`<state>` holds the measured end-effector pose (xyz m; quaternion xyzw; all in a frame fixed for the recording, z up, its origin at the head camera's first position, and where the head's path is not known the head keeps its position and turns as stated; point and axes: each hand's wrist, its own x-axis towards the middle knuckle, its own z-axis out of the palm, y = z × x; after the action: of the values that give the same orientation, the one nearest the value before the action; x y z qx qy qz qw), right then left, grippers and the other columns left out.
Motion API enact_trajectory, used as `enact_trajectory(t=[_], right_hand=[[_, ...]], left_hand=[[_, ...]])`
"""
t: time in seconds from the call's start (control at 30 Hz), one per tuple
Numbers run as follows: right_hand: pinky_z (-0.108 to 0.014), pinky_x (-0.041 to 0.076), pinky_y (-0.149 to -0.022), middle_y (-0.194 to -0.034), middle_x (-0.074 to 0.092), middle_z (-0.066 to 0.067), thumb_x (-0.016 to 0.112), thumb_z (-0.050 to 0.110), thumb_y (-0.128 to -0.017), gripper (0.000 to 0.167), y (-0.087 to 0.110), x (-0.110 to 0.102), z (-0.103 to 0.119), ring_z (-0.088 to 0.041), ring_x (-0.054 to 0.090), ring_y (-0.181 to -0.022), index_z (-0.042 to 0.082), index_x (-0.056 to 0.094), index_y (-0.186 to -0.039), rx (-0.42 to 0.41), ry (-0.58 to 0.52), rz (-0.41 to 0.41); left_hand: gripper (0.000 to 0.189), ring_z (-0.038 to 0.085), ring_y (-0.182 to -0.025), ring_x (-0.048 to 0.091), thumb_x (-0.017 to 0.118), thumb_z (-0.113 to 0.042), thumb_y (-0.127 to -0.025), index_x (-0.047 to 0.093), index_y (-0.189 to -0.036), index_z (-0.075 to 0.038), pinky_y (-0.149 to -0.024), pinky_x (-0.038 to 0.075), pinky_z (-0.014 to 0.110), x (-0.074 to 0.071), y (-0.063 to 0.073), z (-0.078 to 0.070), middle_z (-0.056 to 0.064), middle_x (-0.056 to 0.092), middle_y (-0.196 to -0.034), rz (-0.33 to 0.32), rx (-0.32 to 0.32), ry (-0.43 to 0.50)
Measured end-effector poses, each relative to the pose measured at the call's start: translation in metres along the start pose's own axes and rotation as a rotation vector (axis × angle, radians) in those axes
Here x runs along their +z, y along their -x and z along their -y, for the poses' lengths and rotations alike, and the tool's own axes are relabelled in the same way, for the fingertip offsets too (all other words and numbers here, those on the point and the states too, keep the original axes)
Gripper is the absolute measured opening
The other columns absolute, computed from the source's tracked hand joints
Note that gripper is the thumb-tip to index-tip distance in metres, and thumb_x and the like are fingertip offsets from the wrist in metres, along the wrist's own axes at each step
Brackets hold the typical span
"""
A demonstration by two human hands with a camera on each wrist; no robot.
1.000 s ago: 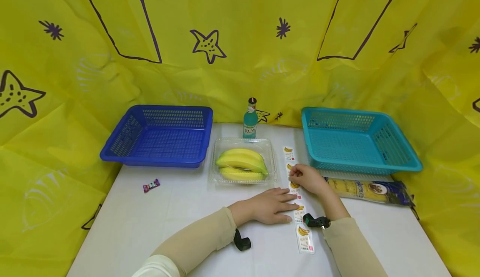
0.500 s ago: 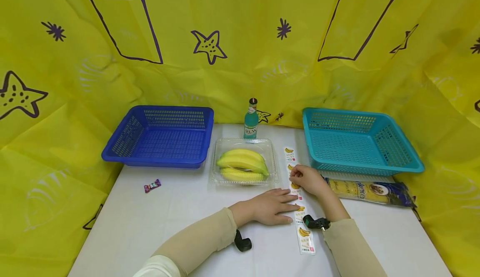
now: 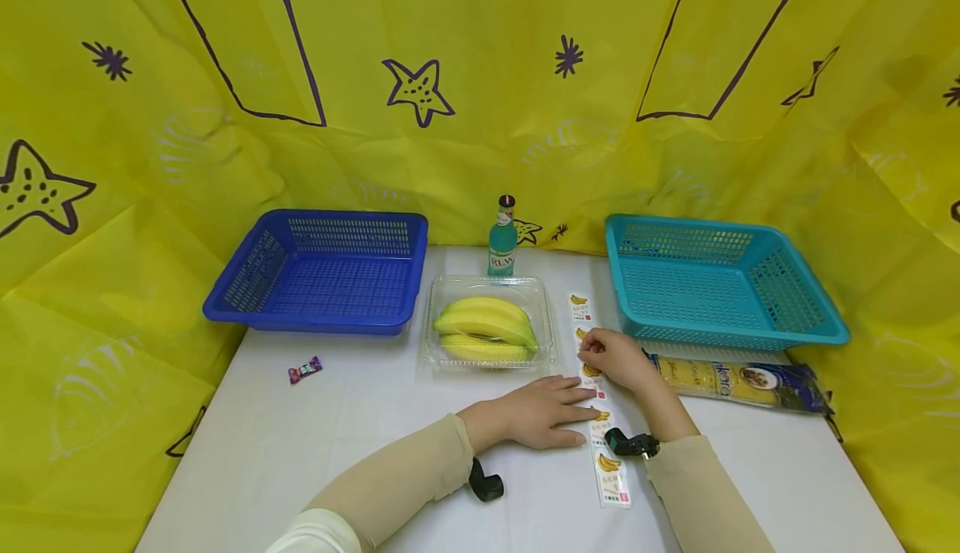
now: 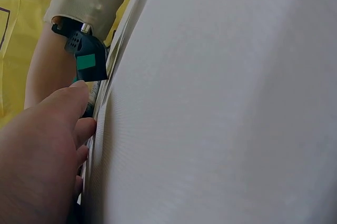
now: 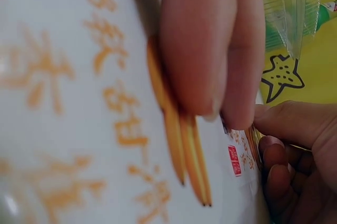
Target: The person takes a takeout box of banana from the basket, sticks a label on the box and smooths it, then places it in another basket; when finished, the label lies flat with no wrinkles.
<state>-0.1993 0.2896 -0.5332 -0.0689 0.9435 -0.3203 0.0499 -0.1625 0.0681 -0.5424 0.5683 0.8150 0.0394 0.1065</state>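
A strip of white labels printed with bananas [image 3: 609,474] lies along the table to the right of a clear lidded box [image 3: 546,345] with bananas [image 3: 483,320] inside. My left hand [image 3: 542,411] rests palm down, fingers spread, with its fingertips pressing on the strip. Just beyond them, my right hand [image 3: 617,359] has curled fingers and pinches at a banana label on the strip; the fingertips partly hide it. In the right wrist view, left fingers [image 5: 197,45] cover a printed banana close up, and the right hand [image 5: 305,150] is behind them. The left wrist view shows mostly white tablecloth.
A blue basket [image 3: 337,326] stands at the back left and a turquoise basket [image 3: 697,332] at the back right. A green bottle [image 3: 501,245] stands behind the box. A pasta packet [image 3: 735,381] lies right of the right hand, a wrapped candy [image 3: 304,371] at left.
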Motion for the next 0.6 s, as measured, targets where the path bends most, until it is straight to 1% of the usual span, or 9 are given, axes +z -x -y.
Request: enact_trajectory(t=[0.27,0.47,0.6], right_hand=[[-0.029,0.043,-0.065,-0.075,0.058,0.0,0.07,0.018,-0.09,0.009,0.0007,-0.0014,0.0016,-0.014,0.052,-0.07,0.014,0.064,-0.084,-0.024,0.015,0.004],[-0.028,0.043,-0.064,-0.075,0.058,0.001,0.069,0.017,-0.09,0.007,0.002,-0.0008,0.0031,-0.013,0.051,-0.07,0.014,0.063,-0.088,-0.035,0.019,0.003],[-0.027,0.042,-0.063,-0.074,0.057,0.002,0.067,0.016,-0.09,0.007,0.0016,0.0,0.0036,-0.012,0.051,-0.068,0.014,0.063,-0.085,-0.059,0.025,0.001]], left_hand=[[0.055,0.015,-0.155,0.009,0.026,-0.06,-0.103,0.024,-0.155,-0.041,-0.127,0.009,0.033,-0.0006,0.0,-0.0004,-0.013,0.016,-0.165,0.002,-0.004,0.003],[0.056,0.015,-0.155,0.008,0.026,-0.06,-0.103,0.024,-0.155,-0.041,-0.127,0.007,0.032,-0.0011,0.0002,-0.001,-0.013,0.016,-0.165,0.005,-0.003,0.011],[0.055,0.016,-0.155,0.011,0.027,-0.059,-0.103,0.026,-0.155,-0.04,-0.127,0.009,0.033,-0.0015,0.0006,-0.0011,-0.012,0.018,-0.165,-0.01,0.005,0.005]])
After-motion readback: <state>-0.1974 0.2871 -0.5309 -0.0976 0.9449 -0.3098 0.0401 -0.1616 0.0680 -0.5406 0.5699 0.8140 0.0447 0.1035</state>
